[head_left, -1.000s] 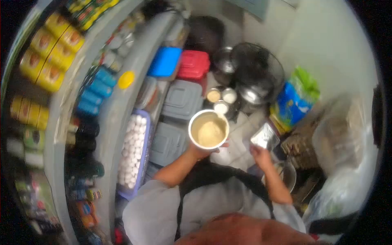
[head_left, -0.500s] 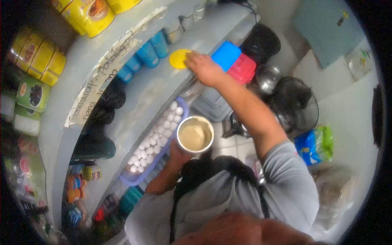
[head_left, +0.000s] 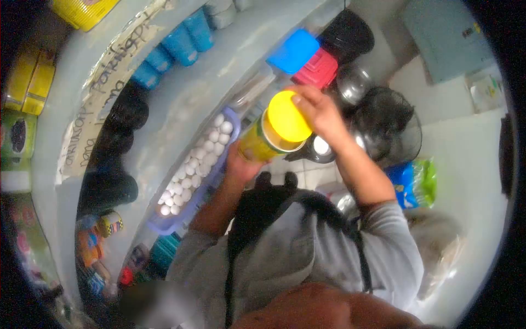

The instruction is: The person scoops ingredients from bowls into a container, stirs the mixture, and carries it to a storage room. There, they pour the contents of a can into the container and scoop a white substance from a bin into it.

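A yellow can [head_left: 258,143] with a pale rim is held tilted in front of my body, with my left hand [head_left: 244,164] wrapped round its lower side. The yellow round lid [head_left: 289,116] is in my right hand [head_left: 318,112], thumb on its top. The lid lies over most of the can's mouth, and part of the rim still shows below it. What is inside the can is now hidden. Left of the can is a purple basket [head_left: 234,122] of white eggs [head_left: 195,164].
Blue cups [head_left: 179,46] stand in the shelf [head_left: 192,93] at upper left. Beyond my right hand are a blue container [head_left: 294,51], a red container [head_left: 316,68], a black bin [head_left: 348,35] and a wire-caged fan [head_left: 386,126]. A blue and green bag [head_left: 419,183] lies at right.
My right hand has picked up the yellow lid from the shelf and brought it over the can. My left hand has tilted the can, and the view has shifted.
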The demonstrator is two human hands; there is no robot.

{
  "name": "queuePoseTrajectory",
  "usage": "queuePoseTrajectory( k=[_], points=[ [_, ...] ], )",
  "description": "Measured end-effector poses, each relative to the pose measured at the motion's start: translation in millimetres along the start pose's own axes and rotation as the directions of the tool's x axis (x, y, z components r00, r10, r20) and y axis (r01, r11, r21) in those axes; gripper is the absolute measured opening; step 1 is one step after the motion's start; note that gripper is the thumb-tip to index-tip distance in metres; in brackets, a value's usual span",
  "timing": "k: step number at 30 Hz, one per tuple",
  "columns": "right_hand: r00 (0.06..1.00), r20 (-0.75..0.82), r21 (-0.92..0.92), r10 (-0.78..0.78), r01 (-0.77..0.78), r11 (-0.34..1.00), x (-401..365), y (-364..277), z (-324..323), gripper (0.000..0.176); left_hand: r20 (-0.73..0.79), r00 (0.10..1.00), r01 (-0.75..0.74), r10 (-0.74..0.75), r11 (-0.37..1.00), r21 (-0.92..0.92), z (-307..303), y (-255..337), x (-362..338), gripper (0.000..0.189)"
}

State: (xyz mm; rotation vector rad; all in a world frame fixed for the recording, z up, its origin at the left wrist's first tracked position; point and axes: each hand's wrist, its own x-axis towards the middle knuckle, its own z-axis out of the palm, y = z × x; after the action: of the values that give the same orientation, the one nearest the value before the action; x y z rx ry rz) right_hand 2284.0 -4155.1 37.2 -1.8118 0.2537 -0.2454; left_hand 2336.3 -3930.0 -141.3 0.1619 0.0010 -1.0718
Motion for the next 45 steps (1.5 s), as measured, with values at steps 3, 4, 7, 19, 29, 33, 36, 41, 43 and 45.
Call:
queuePoseTrajectory(
  k=[3,4,7,19,29,33,36,41,43,45],
  points=[
    [0.981,0.034,-0.205,-0.191,0.194,0.959,3,5,-13,0.027,-0.143,0.957,-0.084,0.254,0.711,0.698,14,-27,7,0.071],
    [0.950,0.058,-0.234,-0.307,0.312,0.921,-1,5,-16,0.027,-0.157,0.923,-0.049,0.352,0.511,0.858,18,-35,6,0.070],
    [0.864,0.145,-0.215,-0.481,0.502,0.837,-7,3,-26,0.029,-0.248,0.911,-0.099,0.330,0.757,0.646,8,-42,10,0.068],
    [0.636,0.633,-0.016,-0.441,0.581,0.814,-33,-2,-4,0.072,-0.276,0.555,-0.699,0.785,0.620,0.357,68,-120,-77,0.066],
    [0.431,0.776,0.356,-0.461,0.303,0.884,-47,-52,82,0.100,0.506,0.079,0.606,0.859,-0.444,0.660,203,-171,-270,0.041],
    [0.308,0.824,0.199,-0.475,0.628,0.752,-49,-31,104,0.096,0.744,-0.281,0.784,0.607,-0.302,0.542,284,-229,-309,0.022],
    [0.352,0.864,0.075,-0.360,0.618,0.783,-71,-27,111,0.089,0.825,-0.281,0.762,0.491,-0.408,0.502,291,-238,-322,0.018],
    [0.502,0.823,-0.100,-0.266,0.589,0.802,-72,-25,90,0.094,0.848,-0.134,0.394,0.512,-0.758,0.520,271,-185,-318,0.014],
    [0.569,0.769,-0.123,-0.292,0.580,0.805,-71,-28,72,0.094,0.794,-0.110,0.323,0.598,-0.734,0.597,255,-166,-305,0.017],
    [0.613,0.723,-0.132,-0.318,0.575,0.808,-69,-39,61,0.094,0.603,0.013,0.366,0.797,-0.565,0.739,222,-136,-281,0.035]
  ],
)
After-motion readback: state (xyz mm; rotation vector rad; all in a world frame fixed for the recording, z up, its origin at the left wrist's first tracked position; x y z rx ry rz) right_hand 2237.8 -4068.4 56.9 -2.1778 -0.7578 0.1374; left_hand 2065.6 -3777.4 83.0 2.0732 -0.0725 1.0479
